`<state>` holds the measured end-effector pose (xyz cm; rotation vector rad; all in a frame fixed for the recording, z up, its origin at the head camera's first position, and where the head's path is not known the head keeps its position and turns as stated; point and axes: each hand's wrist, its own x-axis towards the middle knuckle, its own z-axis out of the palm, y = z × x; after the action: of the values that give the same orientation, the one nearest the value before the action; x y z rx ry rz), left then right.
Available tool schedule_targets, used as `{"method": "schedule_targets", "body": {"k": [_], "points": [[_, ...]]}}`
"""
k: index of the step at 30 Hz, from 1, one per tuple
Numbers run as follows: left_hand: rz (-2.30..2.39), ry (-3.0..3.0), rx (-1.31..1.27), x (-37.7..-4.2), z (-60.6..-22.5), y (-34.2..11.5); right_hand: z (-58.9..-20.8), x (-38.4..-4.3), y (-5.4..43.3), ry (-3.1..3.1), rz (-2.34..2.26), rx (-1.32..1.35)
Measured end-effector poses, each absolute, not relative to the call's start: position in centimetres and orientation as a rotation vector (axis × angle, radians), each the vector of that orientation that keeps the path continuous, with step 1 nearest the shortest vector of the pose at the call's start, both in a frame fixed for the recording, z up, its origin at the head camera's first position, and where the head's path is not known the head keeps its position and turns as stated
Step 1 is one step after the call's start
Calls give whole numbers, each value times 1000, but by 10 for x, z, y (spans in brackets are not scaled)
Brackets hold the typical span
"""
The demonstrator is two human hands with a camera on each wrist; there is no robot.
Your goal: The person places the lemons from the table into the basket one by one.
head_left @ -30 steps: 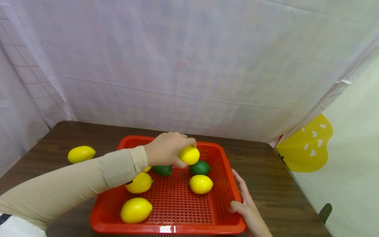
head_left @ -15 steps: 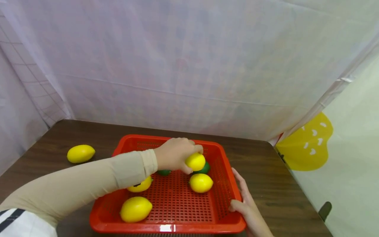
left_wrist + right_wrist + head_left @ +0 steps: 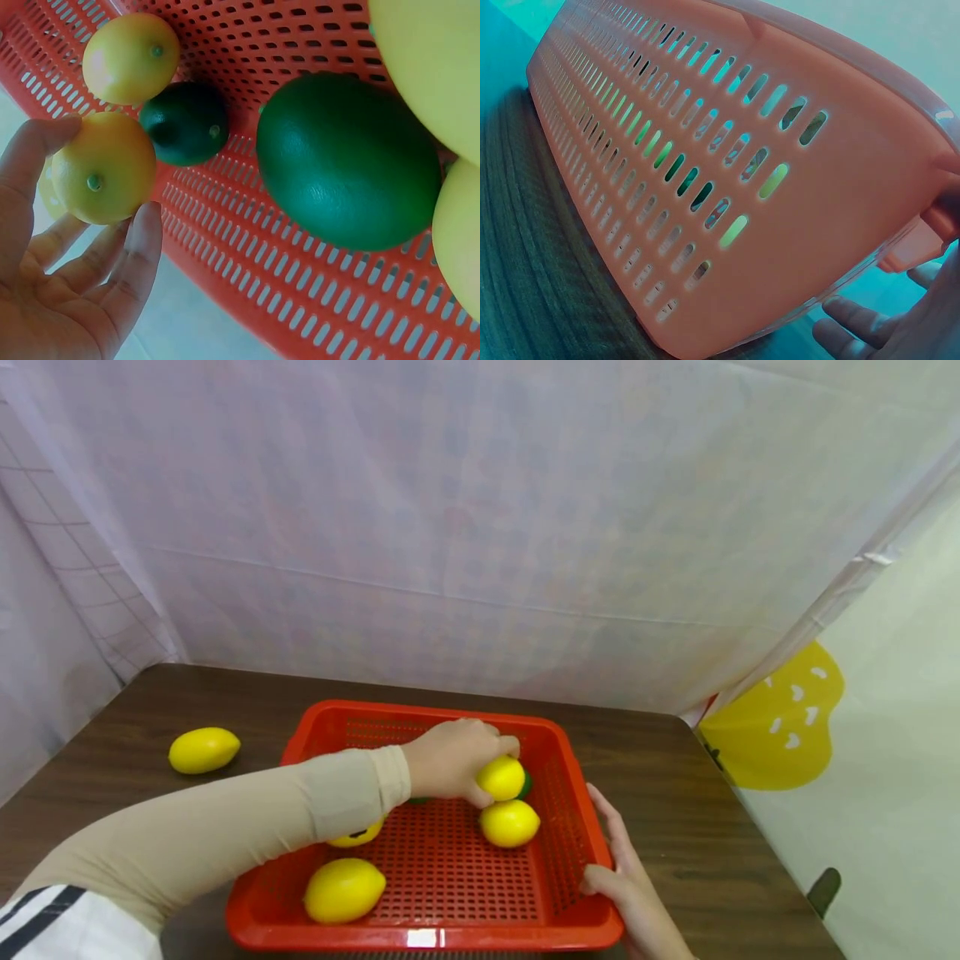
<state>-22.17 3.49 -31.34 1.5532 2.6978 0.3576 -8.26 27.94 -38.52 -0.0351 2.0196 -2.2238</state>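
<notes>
My left hand (image 3: 450, 760) reaches into the red plastic basket (image 3: 423, 937) and grips a lemon (image 3: 502, 778) between thumb and fingers, low at the basket's right side. Just in front of it sits another lemon (image 3: 510, 824). A green lemon-shaped fruit (image 3: 526, 785) is mostly hidden behind the held one. In the left wrist view, a larger-looking green fruit (image 3: 349, 161) lies on the basket floor. My right hand (image 3: 626, 885) holds the basket's right rim, thumb over the edge and fingers along the outside.
Inside the basket's left part are a lemon (image 3: 344, 891) near the front corner and another lemon (image 3: 356, 835), partly covered by the left sleeve (image 3: 300, 802). One lemon (image 3: 204, 750) lies outside on the dark wooden table (image 3: 675, 827). A pale curtain (image 3: 465, 527) hangs behind.
My left hand has moved right and lower with its lemon, now covering most of the green fruit at the basket's right. The right hand stays on the rim.
</notes>
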Motion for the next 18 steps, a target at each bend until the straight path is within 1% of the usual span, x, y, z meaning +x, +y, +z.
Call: {"method": "schedule_targets", "body": {"k": [12, 18], "points": [[307, 2712, 1555, -221, -324, 48, -385, -82, 279, 2019, -2212, -28], [293, 2692, 1544, -218, -326, 52, -386, -83, 280, 1998, -2205, -76]]}}
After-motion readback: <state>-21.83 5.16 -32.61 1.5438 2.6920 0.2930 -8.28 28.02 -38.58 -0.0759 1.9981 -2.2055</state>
